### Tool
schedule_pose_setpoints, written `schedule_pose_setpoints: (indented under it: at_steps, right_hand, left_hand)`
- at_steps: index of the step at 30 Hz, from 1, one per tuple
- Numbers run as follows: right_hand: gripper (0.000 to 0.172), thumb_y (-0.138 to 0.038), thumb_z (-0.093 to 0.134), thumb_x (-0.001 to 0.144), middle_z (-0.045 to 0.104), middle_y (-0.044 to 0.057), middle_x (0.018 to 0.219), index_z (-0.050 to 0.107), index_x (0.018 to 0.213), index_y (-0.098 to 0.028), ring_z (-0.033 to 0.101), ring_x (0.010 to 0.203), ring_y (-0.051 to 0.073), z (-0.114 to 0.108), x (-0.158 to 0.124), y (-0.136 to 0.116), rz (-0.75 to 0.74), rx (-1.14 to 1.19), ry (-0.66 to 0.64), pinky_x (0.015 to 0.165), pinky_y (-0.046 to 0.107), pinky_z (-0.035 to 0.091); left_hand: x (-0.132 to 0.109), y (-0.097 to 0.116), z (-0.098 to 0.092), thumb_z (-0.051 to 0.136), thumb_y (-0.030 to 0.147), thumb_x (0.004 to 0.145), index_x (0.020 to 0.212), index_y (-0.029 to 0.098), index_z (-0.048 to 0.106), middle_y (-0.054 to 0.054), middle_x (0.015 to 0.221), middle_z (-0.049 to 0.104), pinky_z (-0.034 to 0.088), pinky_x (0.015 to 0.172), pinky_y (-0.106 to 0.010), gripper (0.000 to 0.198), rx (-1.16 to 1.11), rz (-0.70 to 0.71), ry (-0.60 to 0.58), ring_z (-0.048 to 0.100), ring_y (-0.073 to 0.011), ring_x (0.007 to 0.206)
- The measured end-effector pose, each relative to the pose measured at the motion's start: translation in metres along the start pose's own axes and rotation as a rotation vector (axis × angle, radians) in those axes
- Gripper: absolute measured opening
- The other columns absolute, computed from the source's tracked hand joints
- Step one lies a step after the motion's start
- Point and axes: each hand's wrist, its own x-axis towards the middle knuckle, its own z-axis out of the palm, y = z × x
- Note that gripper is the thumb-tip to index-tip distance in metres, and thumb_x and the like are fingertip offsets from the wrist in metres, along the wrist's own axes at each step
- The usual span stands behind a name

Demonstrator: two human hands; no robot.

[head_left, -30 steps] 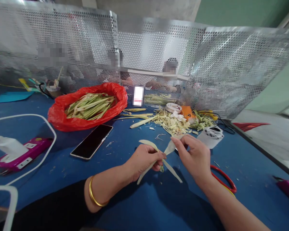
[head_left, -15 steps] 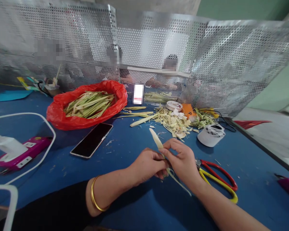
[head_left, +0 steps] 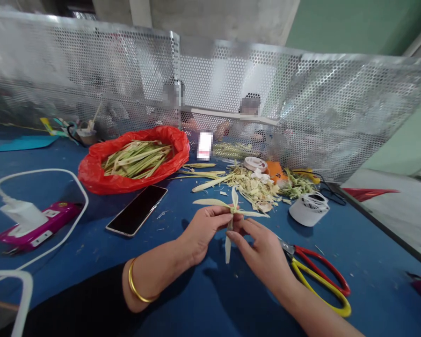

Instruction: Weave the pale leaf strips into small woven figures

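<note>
Between my hands is a cross-shaped piece woven from pale leaf strips (head_left: 233,210), its narrow arms reaching out to the left, right, top and bottom from a small knot. My left hand (head_left: 205,229) pinches it at the left of the knot between thumb and fingers. The thumb and fingers of my right hand (head_left: 254,241) close on its lower arm, just below the knot. Scissors (head_left: 317,274) with one red and one yellow handle lie beside my right wrist, their blades partly hidden by it.
A red plastic bag (head_left: 133,182) full of leaf strips (head_left: 136,159) stands at the back left, a phone (head_left: 136,210) before it. Leaf scraps (head_left: 254,189), a tape roll (head_left: 255,164) and a white ring-shaped roll (head_left: 308,209) lie behind my hands. A purple power strip (head_left: 38,227) sits left.
The leaf piece has turned in my hands: a single strip with a thin trailing end showed before, now its spread arms and knot face me. The head view has tilted up slightly.
</note>
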Motion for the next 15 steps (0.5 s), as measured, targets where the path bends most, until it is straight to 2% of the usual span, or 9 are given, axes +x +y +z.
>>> schedule_pose_setpoints:
  at_steps: [2,5,10,15]
  right_hand:
    - [0.019,-0.030,0.054,0.090,0.064,0.003,0.082,0.060,0.073,-0.022,0.060,0.078,0.019,0.0059,0.0010,0.0009,0.061,0.127,-0.022,0.069,0.027,0.042]
    - [0.023,-0.027,0.051,0.090,0.061,0.003,0.082,0.056,0.068,-0.021,0.057,0.079,0.018,0.0081,0.0012,0.0012,0.066,0.216,-0.011,0.069,0.026,0.042]
    - [0.031,-0.024,0.049,0.090,0.051,0.000,0.071,0.041,0.060,-0.021,0.049,0.069,0.015,0.0026,0.0015,-0.0006,0.019,0.236,-0.060,0.063,0.025,0.038]
    - [0.033,-0.021,0.048,0.090,0.048,0.000,0.069,0.036,0.059,-0.021,0.048,0.070,0.015,0.0012,0.0030,-0.0001,-0.017,0.200,-0.105,0.063,0.025,0.038]
  left_hand:
    - [-0.0007,-0.0029,0.0017,0.077,0.025,0.064,0.077,0.013,0.074,-0.007,0.079,0.072,0.047,0.082,-0.026,0.018,0.026,-0.001,-0.005,0.065,-0.0161,0.078]
    - [-0.0002,-0.0067,0.0024,0.076,0.023,0.064,0.074,0.014,0.075,-0.006,0.081,0.072,0.045,0.084,-0.024,0.014,0.072,0.031,0.022,0.063,-0.0157,0.085]
    - [0.0009,-0.0084,0.0007,0.078,0.022,0.062,0.071,0.013,0.076,-0.006,0.086,0.072,0.043,0.084,-0.025,0.013,0.062,0.047,0.064,0.061,-0.0169,0.089]
    - [0.0010,-0.0096,0.0004,0.081,0.020,0.058,0.070,0.012,0.075,-0.007,0.090,0.072,0.043,0.082,-0.024,0.016,-0.004,0.029,0.056,0.061,-0.0153,0.085]
